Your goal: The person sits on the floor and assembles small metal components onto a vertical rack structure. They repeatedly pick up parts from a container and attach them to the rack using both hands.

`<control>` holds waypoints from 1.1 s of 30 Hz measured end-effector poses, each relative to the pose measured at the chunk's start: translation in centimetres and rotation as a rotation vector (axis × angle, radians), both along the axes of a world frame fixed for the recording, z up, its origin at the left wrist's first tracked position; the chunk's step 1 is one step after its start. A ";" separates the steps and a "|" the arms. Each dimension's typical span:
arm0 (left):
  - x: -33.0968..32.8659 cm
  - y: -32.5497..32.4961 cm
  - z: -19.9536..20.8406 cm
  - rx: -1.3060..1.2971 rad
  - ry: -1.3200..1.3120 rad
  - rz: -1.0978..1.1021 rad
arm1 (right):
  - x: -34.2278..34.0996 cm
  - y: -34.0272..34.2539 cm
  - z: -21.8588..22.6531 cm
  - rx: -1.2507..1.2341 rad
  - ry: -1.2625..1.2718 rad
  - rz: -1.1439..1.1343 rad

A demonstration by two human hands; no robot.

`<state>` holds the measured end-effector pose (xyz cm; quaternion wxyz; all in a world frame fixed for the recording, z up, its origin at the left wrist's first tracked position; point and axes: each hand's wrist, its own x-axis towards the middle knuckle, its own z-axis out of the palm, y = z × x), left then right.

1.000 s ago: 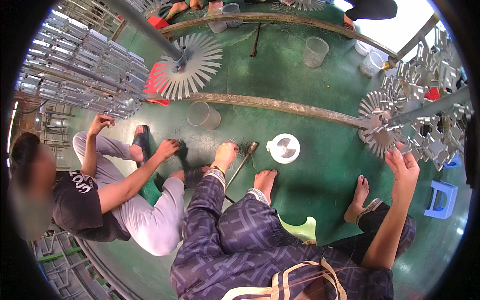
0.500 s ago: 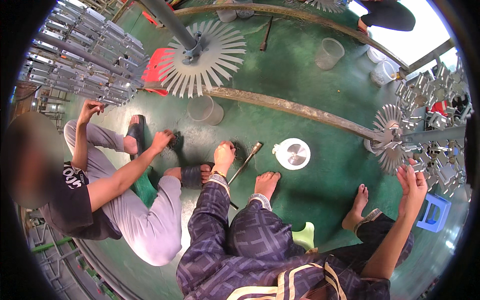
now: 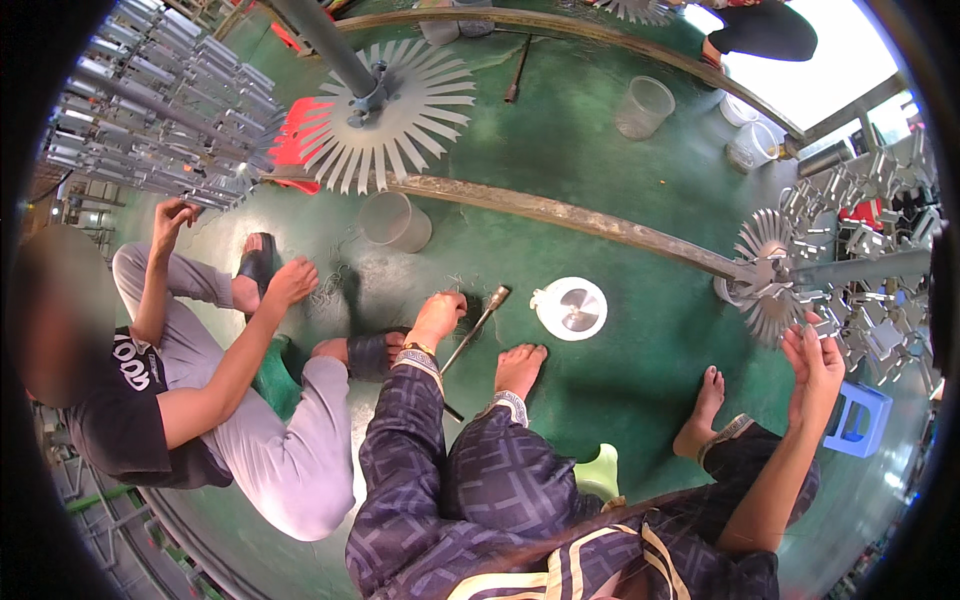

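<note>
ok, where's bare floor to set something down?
Bare: green floor between the round white object with a silver centre and the right foot; also just beyond the rusty metal bar, between the silver slotted disc and frosted plastic tub. Crowded: around the left hand, with thin wire pieces and a long metal rod; also the right hand, by hanging silver metal parts.

White printed lettering [image 3: 131, 362], in large characters, runs across the black shirt [image 3: 112, 430] of the co-worker [image 3: 270, 440] seated left of the left hand [image 3: 438, 316].
</note>
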<state>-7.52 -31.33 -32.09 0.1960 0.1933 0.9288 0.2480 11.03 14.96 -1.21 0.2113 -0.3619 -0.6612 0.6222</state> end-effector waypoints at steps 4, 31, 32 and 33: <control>-0.4 -0.7 1.0 0.056 0.021 0.078 | 0.1 0.1 -0.2 0.003 0.002 0.001; 0.3 3.4 -1.7 0.002 0.371 0.060 | 0.1 1.1 -0.6 0.001 -0.045 0.005; 0.3 3.0 -1.3 -0.010 0.344 0.125 | 0.1 1.1 -0.5 0.008 -0.053 0.001; 0.2 2.4 -1.1 -0.021 0.315 0.190 | 0.1 1.1 -0.3 0.014 -0.062 -0.003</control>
